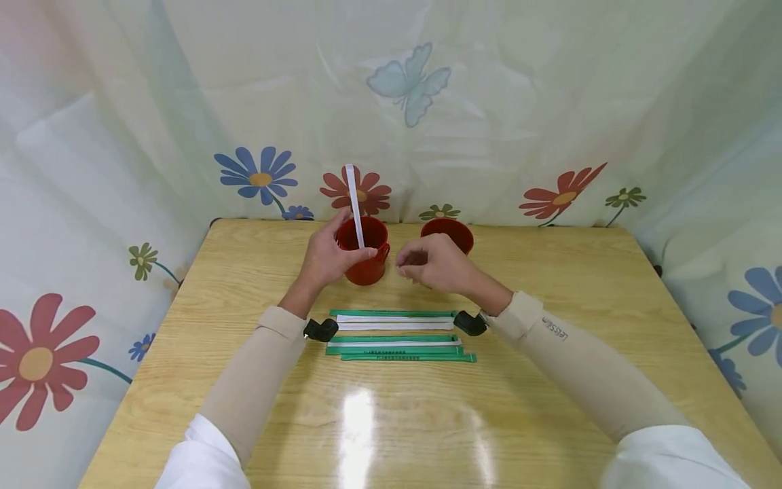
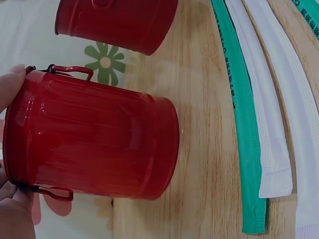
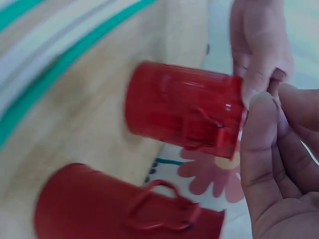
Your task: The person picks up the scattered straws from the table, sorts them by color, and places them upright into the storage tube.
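Note:
My left hand (image 1: 326,255) holds a small red metal bucket (image 1: 366,272) by its rim, thumb on the near side. The same bucket (image 2: 99,139) fills much of the left wrist view, its wire handle loops at the sides. A white wrapped straw (image 1: 354,204) stands in it, leaning slightly left. Between the two buckets is my right hand (image 1: 442,263), its fingers loosely curved, thumb and fingertips close together with nothing visible between them. It partly hides a second red bucket (image 1: 449,227), also seen in the right wrist view.
Green wrapped straws (image 1: 397,351) and white wrapped straws (image 1: 394,324) lie in horizontal rows on the wooden table (image 1: 293,407), nearer me than the buckets. A flower-print curtain (image 1: 507,102) hangs behind the table's far edge and along both sides.

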Available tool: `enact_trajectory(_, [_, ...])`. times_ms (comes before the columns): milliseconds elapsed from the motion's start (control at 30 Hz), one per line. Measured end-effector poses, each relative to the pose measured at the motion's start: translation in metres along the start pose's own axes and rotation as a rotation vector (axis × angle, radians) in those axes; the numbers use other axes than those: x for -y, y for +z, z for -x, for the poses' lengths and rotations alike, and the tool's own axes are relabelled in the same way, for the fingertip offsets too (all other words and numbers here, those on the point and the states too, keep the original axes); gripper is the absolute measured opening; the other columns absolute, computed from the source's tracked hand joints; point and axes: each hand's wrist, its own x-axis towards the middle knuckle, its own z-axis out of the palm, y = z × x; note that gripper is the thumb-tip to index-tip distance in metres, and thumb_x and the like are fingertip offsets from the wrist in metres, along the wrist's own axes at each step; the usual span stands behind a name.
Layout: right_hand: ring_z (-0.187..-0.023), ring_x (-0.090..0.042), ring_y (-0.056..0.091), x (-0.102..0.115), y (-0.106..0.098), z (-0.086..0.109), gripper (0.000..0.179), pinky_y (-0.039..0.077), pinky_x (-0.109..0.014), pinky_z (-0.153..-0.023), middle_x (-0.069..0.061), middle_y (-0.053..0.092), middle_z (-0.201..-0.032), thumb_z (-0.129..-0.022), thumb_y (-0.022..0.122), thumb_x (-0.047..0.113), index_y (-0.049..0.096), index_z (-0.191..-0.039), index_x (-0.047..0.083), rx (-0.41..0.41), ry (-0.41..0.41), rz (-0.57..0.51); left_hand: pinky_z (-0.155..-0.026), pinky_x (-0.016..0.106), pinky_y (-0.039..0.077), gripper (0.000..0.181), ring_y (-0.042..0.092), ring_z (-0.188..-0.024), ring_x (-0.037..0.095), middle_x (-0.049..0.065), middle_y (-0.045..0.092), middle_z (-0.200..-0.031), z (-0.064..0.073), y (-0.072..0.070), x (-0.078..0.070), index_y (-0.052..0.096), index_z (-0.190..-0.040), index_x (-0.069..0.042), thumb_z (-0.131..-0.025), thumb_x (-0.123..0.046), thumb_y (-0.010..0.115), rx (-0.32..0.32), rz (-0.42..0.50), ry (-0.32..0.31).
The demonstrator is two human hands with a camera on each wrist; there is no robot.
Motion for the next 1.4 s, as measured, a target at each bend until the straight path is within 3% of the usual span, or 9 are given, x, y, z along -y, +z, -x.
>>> enact_trajectory(267, [-0.080,-0.012,0.066,-0.023,0.018,0.045,0.006,0.058,-0.024,-0.073,-0.008,0.077,-0.089,-0.091,0.078,0.003,0.078,-0.096,0.004,0.071,-0.025,0.029,-0.099,0.053,0.060,0.083,0.055,-0.136,0.031,0.006,0.061,-0.148,0.003,0.001,0.000,0.048,-0.155,-0.025,-0.083,-0.031,0.090,0.000,-0.001,-0.025])
enact_trajectory(400, [-0.077,-0.009,0.062,-0.039,0.026,0.057,0.007,0.056,-0.023,-0.071,-0.002,0.074,-0.085,-0.091,0.075,-0.001,0.077,-0.096,0.003,0.090,-0.022,0.126,-0.099,0.054,0.060,0.085,0.055,-0.136,0.030,0.006,0.060,-0.149,0.003,-0.001,-0.001,0.046,-0.156,-0.024,-0.084,-0.031,0.089,-0.010,-0.008,-0.027])
enact_trajectory(700, [-0.073,-0.009,0.054,-0.059,0.044,0.057,0.011,0.052,-0.024,-0.069,0.002,0.069,-0.082,-0.090,0.072,-0.003,0.076,-0.093,0.006,0.094,-0.055,0.373,-0.099,0.053,0.061,0.084,0.055,-0.136,0.029,0.005,0.060,-0.148,0.003,-0.002,0.000,0.047,-0.156,-0.024,-0.084,-0.031,0.089,-0.013,-0.018,-0.035])
enact_trajectory(867, [-0.070,-0.011,0.045,-0.061,0.050,0.056,0.020,0.041,-0.023,-0.064,0.004,0.054,-0.071,-0.089,0.066,-0.008,0.069,-0.080,0.010,0.124,-0.081,0.434,-0.100,0.052,0.060,0.085,0.054,-0.137,0.030,0.005,0.058,-0.151,0.003,0.000,0.000,0.045,-0.157,-0.024,-0.084,-0.031,0.089,-0.010,-0.027,-0.053])
enact_trajectory(967, [-0.070,-0.012,0.043,-0.059,0.051,0.055,0.024,0.041,-0.024,-0.065,0.003,0.054,-0.071,-0.087,0.062,-0.012,0.067,-0.078,0.010,0.138,-0.092,0.452,-0.100,0.052,0.060,0.087,0.054,-0.137,0.031,0.005,0.057,-0.152,0.003,0.001,0.000,0.044,-0.158,-0.022,-0.084,-0.031,0.089,-0.008,-0.028,-0.059])
enact_trajectory(1200, [-0.078,-0.012,0.055,-0.058,0.050,0.055,0.024,0.056,-0.031,-0.077,-0.001,0.068,-0.088,-0.089,0.062,-0.011,0.074,-0.096,0.009,0.187,-0.062,0.489,-0.099,0.052,0.060,0.084,0.055,-0.136,0.029,0.005,0.060,-0.149,0.001,0.000,-0.001,0.046,-0.156,-0.024,-0.084,-0.032,0.089,-0.004,-0.025,-0.041])
enact_trajectory(1400, [-0.083,-0.015,0.055,-0.059,0.049,0.055,0.021,0.056,-0.035,-0.082,-0.003,0.066,-0.093,-0.090,0.066,-0.008,0.071,-0.104,0.007,0.262,-0.048,0.517,-0.099,0.052,0.061,0.084,0.055,-0.135,0.029,0.005,0.059,-0.149,0.001,0.001,-0.003,0.046,-0.157,-0.023,-0.084,-0.030,0.089,-0.002,-0.030,-0.047])
